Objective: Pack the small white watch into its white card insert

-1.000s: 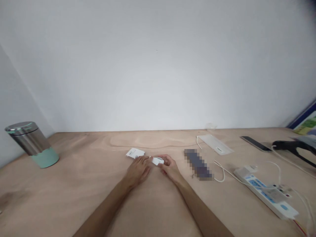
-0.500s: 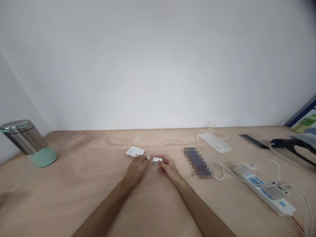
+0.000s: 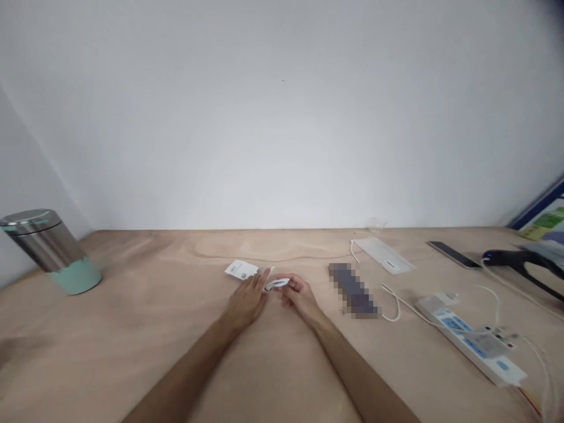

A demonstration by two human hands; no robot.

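Note:
My right hand [image 3: 299, 295] pinches a small white loop of cable or strip [image 3: 277, 284] between its fingers, and the loop's far end reaches toward my left hand. My left hand [image 3: 247, 301] rests near the table with its fingers stretched forward, holding nothing I can make out. Its fingertips are almost at the loop. Just beyond them lies a small white printed card [image 3: 241, 269] on the plywood tabletop [image 3: 176, 305], close to but apart from the fingers.
To the right lie a pixelated dark object [image 3: 352, 289], a flat white package [image 3: 383, 255] with a cord, a phone [image 3: 453, 254], a black tool [image 3: 515, 263] and a white power strip [image 3: 469, 343]. A steel bin with mint base [image 3: 53, 251] stands far left.
The white piece in my right hand now looks like a thin loop instead of a wider block. My left fingers have moved off it, and the view has shifted slightly.

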